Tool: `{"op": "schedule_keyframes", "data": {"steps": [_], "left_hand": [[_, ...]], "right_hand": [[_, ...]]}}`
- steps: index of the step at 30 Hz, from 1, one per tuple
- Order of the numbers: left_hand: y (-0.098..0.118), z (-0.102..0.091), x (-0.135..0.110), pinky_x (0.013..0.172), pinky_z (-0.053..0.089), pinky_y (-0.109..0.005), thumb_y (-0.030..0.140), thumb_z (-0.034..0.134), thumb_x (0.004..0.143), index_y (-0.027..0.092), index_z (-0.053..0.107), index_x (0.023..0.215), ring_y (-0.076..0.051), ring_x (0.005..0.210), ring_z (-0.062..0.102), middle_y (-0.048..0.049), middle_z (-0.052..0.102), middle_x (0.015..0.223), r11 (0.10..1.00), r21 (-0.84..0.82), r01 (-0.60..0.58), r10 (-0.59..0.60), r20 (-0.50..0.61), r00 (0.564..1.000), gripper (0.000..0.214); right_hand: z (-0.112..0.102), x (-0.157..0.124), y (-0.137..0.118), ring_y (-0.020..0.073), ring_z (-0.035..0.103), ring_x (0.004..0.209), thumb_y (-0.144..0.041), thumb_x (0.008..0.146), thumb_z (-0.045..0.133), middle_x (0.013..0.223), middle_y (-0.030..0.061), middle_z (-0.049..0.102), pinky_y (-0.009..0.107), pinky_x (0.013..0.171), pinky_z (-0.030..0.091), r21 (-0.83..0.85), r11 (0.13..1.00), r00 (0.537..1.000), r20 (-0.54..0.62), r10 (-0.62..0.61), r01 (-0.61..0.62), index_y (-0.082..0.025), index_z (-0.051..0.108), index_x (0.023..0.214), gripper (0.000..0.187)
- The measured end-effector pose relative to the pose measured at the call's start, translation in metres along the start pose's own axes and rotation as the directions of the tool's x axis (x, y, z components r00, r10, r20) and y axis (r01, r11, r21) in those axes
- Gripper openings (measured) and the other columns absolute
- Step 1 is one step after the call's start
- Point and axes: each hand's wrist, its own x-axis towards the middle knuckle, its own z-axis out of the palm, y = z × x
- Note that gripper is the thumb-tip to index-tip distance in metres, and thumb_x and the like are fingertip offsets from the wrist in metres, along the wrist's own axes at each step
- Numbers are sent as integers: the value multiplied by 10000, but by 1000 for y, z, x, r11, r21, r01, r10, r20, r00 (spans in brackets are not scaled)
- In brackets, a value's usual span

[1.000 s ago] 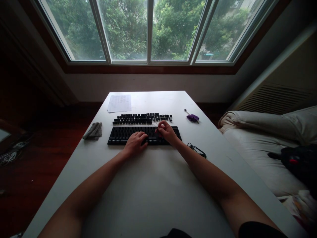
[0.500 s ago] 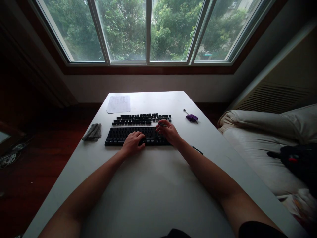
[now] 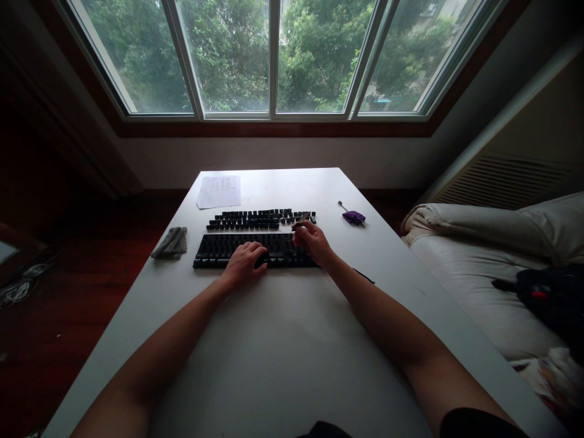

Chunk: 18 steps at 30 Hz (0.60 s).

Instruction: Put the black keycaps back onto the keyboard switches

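Note:
A black keyboard lies on the white table. My left hand rests on the keyboard's near edge with its fingers curled down on it. Over the keyboard's right end my right hand pinches a small thin tool whose tip points toward the rows of loose black keycaps laid out just behind the keyboard.
A grey cloth lies left of the keyboard and a sheet of paper at the back left. A purple object with a thin handle sits at the back right. A dark cable shows by my right wrist. A bed stands to the right.
The keyboard has shifted a little to the left. My right hand has lifted off the keys and moved back toward the keycap rows with the thin tool. My left hand stayed put.

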Motion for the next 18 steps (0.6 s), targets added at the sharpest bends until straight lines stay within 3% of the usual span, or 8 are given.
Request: {"op": "schedule_keyframes", "data": {"steps": [4,7,11,18], "left_hand": [[-1,-1,1,948,453,-436,319,643,840,252,614,1190,-269,1104,548,-72,610,1218,1000,-12,2,-2,1,1000,358],[-2,-1,1,956,451,-436,316,641,840,253,618,1192,-268,1110,550,-70,609,1224,1000,-12,7,-7,2,1000,359],[-4,0,1,958,452,-437,321,636,846,255,619,1195,-269,1114,550,-73,608,1228,1000,-4,8,-8,1,1000,356],[-10,0,1,972,447,-432,331,625,860,250,613,1208,-264,1123,546,-73,605,1233,1000,-1,-3,3,4,1000,357]], "right_hand": [[-5,2,4,112,472,557,-509,810,667,622,-33,537,248,541,399,-186,981,997,-31,-68,61,-197,647,892,323],[-12,5,7,118,486,587,-509,803,661,658,-23,558,252,560,400,-285,956,996,-28,-81,70,-189,643,841,323],[-25,10,10,134,524,622,-502,808,647,667,-13,584,261,600,423,-356,932,997,-4,-79,72,-185,618,773,320],[-35,12,17,161,579,648,-527,840,604,704,5,627,296,643,479,-410,908,996,53,-75,90,-188,655,837,342]]}}
